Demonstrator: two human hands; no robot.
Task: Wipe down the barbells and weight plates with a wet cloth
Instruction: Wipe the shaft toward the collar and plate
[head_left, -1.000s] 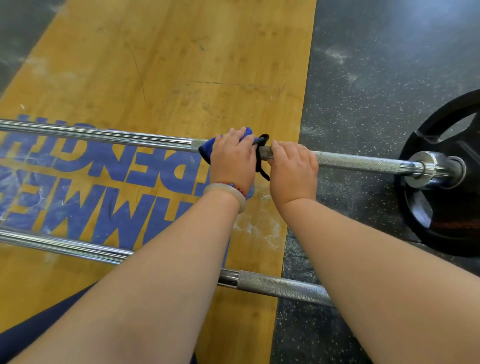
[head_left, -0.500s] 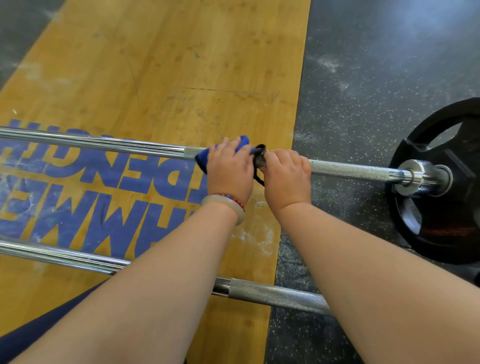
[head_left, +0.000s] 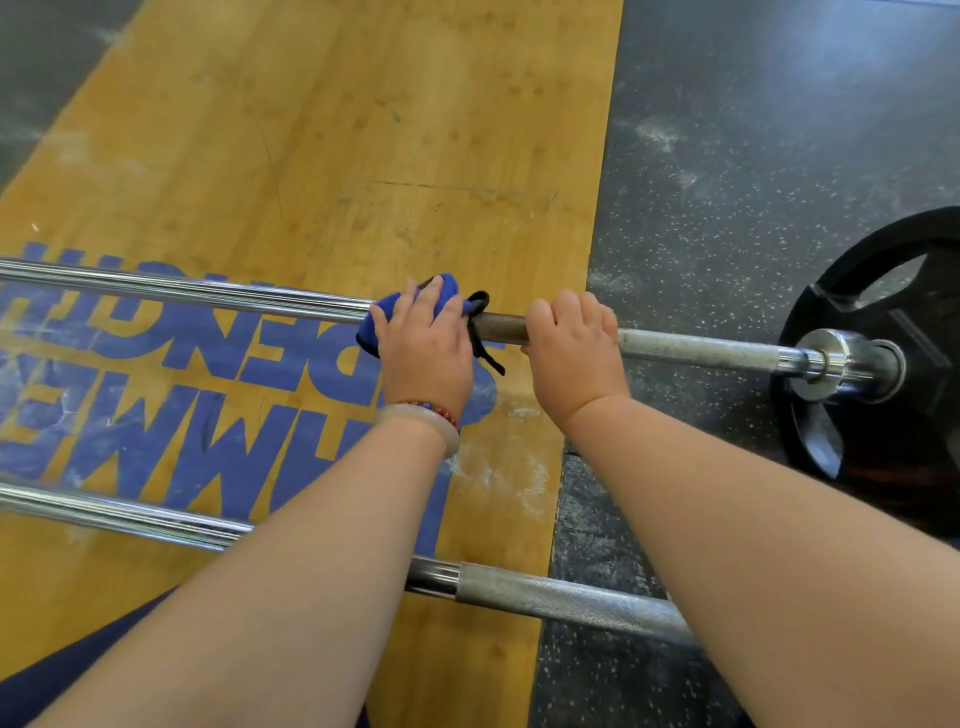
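Underfoot, the head view shows a wooden lifting platform (head_left: 363, 130) with large blue block lettering (head_left: 156, 415) printed on it, scuffed and dusted with white chalk near its right edge, where it meets dark speckled rubber flooring (head_left: 753, 156). Two barbells lie across the platform. On the far barbell (head_left: 701, 351), the left hand (head_left: 426, 343) is clenched around a blue cloth (head_left: 376, 325) wrapped over the shaft, a black loop (head_left: 480, 332) hanging from the cloth's right end. The right hand (head_left: 571, 343) is closed directly on the bare shaft just to the right, a short dull stretch of bar showing between the two hands. That bar's chrome collar runs into a black weight plate (head_left: 883, 415) standing on the rubber flooring at the right. The near barbell (head_left: 545, 597) lies closer to the person, partly hidden under both forearms, its knurled section crossing from wood onto rubber. A pale bangle (head_left: 421, 423) and a red beaded bracelet (head_left: 431, 405) sit on the left wrist.
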